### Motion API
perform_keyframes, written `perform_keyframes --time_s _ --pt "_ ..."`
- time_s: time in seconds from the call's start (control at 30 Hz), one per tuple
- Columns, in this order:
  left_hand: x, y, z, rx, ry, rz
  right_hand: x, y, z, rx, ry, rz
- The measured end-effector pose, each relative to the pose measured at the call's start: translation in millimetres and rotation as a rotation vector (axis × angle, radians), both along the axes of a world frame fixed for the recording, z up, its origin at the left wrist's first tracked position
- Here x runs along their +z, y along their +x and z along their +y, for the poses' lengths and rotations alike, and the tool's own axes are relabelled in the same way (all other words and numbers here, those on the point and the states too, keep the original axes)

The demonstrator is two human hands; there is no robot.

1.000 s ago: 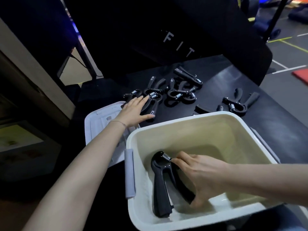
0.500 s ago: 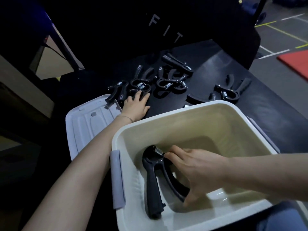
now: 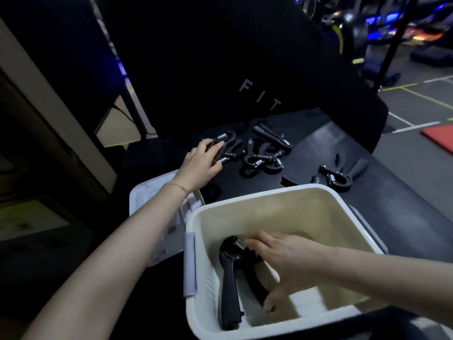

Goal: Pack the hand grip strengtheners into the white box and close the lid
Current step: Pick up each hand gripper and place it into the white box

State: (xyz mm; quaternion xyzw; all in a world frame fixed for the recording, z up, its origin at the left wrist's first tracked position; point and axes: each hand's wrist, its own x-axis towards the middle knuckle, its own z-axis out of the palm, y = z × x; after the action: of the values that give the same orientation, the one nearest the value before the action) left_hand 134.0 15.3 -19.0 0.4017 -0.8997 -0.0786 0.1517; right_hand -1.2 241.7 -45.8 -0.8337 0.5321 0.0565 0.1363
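Observation:
A white box [image 3: 269,195] stands open on the black table near me. One black grip strengthener [image 3: 229,278] lies inside it, and my right hand [image 3: 284,263] spans its right handle between thumb and fingers. My left hand [image 3: 199,164] reaches past the box and curls its fingers round another black grip strengthener [image 3: 224,141] on the table. Several more strengtheners [image 3: 266,153] lie in a heap just right of that hand. A further one [image 3: 342,174] lies behind the box's far right corner. The white lid [image 3: 147,195] lies flat left of the box, under my left forearm.
A black table [image 3: 382,200] carries everything. Behind it hangs a dark panel with the letters FIT [image 3: 259,96]. A grey latch [image 3: 190,263] sits on the box's left wall. Floor with a red mat [image 3: 441,138] lies to the right.
My left hand has moved forward from beside the heap and closed round a strengthener at its left end. My right hand stays in the box on the strengthener there.

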Motion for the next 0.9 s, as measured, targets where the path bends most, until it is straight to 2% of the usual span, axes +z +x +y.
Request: perform_keyframes --time_s 0.13,0.27,0.4,0.67,0.9 --pt "48.1 10.7 24.0 -0.043 -0.015 0.189 27.4 -2.0 -0.6 -0.057 -0.287 -0.058" --pt "92.6 13.9 61.1 -0.102 0.065 0.426 68.5 -3.7 -5.2 -0.153 -0.655 -0.223" --pt "120.7 15.8 105.6 -0.170 0.240 0.666 102.3 -10.8 -7.5 -0.229 -0.828 -0.359" --pt "121.9 20.8 175.5 -0.298 0.831 1.225 118.4 -15.6 11.8 -0.344 -0.803 -0.361" --pt "92.7 22.5 209.0 -0.336 1.033 1.310 102.9 -8.1 33.9 -0.375 -0.702 -0.557"
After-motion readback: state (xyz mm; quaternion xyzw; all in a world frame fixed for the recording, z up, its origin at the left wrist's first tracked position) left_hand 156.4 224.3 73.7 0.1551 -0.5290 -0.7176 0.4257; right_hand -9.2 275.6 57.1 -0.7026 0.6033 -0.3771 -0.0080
